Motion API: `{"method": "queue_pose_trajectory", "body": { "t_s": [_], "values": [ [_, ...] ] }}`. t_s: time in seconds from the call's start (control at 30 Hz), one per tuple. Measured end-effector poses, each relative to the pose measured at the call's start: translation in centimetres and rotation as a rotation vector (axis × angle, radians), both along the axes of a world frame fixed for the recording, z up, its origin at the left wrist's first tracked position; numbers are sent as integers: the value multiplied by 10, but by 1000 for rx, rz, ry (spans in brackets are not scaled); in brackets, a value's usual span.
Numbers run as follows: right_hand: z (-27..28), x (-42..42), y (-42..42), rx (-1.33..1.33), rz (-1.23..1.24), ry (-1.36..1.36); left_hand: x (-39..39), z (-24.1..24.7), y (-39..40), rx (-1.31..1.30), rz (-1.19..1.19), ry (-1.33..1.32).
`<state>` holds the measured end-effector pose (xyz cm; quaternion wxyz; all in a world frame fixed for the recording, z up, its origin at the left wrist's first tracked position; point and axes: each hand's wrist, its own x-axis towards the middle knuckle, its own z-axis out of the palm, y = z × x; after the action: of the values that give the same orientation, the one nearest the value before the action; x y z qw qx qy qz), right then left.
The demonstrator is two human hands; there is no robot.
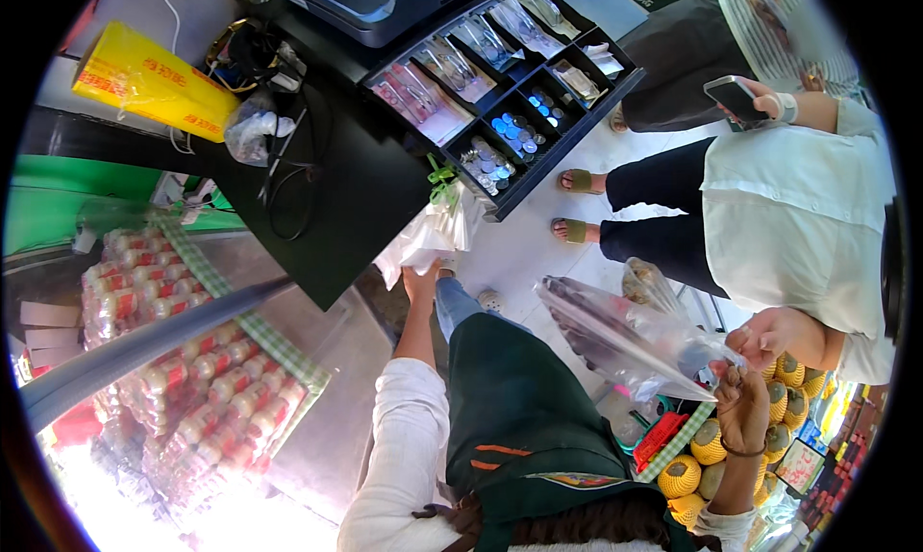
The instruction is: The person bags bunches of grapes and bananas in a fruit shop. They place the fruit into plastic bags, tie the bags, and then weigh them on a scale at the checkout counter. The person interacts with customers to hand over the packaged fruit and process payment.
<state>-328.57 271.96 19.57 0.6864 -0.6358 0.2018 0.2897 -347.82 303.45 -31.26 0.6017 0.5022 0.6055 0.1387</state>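
My left hand is at the white plastic bags hanging by a green tie at the corner of the black counter; whether its fingers grip them cannot be told. On the right, my right hand is closed on the top of a clear plastic bag with dark contents. A customer's hand meets mine at that bag's top. An open cash drawer with banknotes and coins in compartments lies above my left hand.
A person in a white shirt stands opposite; another person beside them holds a phone. A yellow roll and cables lie on the black counter. Packs of bottles stand at left, netted fruit at lower right.
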Motion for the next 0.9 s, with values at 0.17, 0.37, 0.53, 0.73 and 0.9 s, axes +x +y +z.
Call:
{"method": "queue_pose_trajectory", "body": {
  "t_s": [0.17, 0.37, 0.53, 0.73, 0.9],
  "values": [
    [-6, 1, 8, -68, 15, -17, 49, 51, -20, 152, -133, -53],
    [-35, 8, -8, -427, 351, -255, 120, 107, -49, 356, -540, -138],
    [-67, 11, -38, -644, 400, -567, 178, 129, -63, 540, -407, -76],
    [-81, -17, -30, -1123, 484, -1031, 211, 140, -48, 236, -660, -118],
    [-151, -35, 61, -777, 1039, -1224, 217, 143, -11, -66, -511, -245]
  ]
}}
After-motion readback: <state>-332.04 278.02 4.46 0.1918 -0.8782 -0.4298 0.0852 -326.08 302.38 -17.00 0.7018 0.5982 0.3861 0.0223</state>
